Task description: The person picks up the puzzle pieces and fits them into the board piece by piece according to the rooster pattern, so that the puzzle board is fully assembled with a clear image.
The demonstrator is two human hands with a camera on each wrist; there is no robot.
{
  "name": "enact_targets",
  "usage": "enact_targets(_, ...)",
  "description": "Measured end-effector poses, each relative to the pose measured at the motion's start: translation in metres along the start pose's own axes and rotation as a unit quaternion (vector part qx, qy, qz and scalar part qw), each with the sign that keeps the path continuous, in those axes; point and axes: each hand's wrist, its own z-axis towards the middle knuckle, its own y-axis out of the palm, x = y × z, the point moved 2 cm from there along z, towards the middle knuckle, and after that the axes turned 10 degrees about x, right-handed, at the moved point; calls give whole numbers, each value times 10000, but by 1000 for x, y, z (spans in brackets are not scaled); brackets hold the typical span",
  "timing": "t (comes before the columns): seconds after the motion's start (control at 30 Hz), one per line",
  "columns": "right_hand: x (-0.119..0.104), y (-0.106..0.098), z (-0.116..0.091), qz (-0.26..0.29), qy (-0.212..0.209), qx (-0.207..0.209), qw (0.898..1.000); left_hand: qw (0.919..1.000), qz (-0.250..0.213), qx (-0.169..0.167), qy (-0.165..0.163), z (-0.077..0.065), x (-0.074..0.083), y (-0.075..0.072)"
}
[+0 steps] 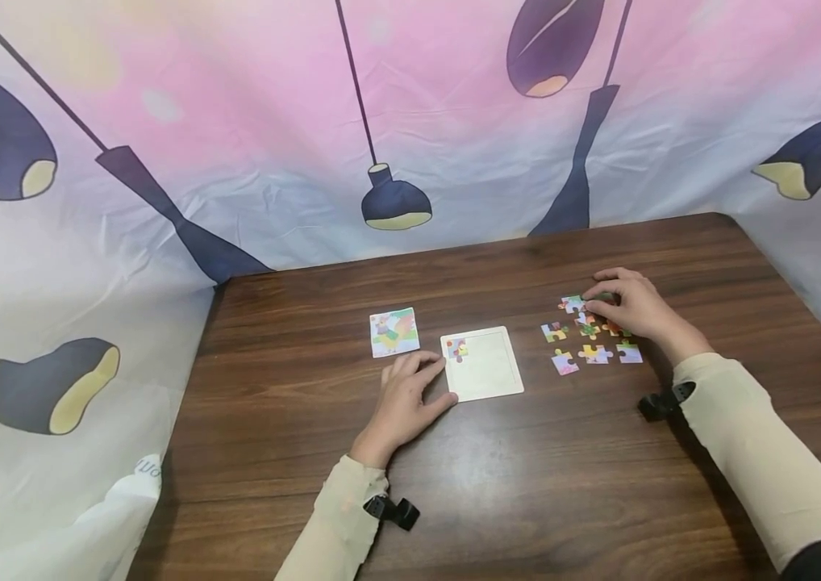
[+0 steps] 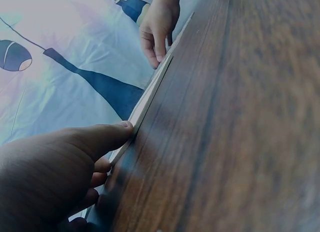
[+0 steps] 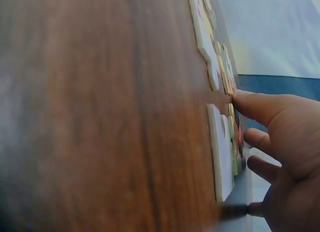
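Observation:
A square white puzzle board [image 1: 486, 367] lies flat on the table, with one colourful jigsaw piece [image 1: 457, 349] in its upper left corner. My left hand [image 1: 407, 401] touches the board's left side, its thumb at the lower left corner. The thumb sits against the board's edge [image 2: 148, 98] in the left wrist view. Over at the right, my right hand [image 1: 631, 303] reaches over several loose jigsaw pieces [image 1: 594, 353]. Its thumb and fingertips are right at a piece [image 1: 572, 304] at the back of the group. Spread fingers and a thumb low by the pieces show in the right wrist view.
A small square picture card [image 1: 394, 332] lies left of the board, just beyond the left hand. The brown wooden table [image 1: 498, 484] ends at the back against a hanging cloth [image 1: 294, 202] printed with lamps. Each wrist wears a black camera strap.

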Motion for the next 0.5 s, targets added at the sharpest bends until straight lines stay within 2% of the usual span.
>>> enact_targets(0.27,-7,6,4,-162,-210,58,9996,10000,82,0,-4,1,0,-2)
enact_targets(0.5,-5,7,0,-51,43,56,10000,9999,-7,-106,-14,-1,3,-2)
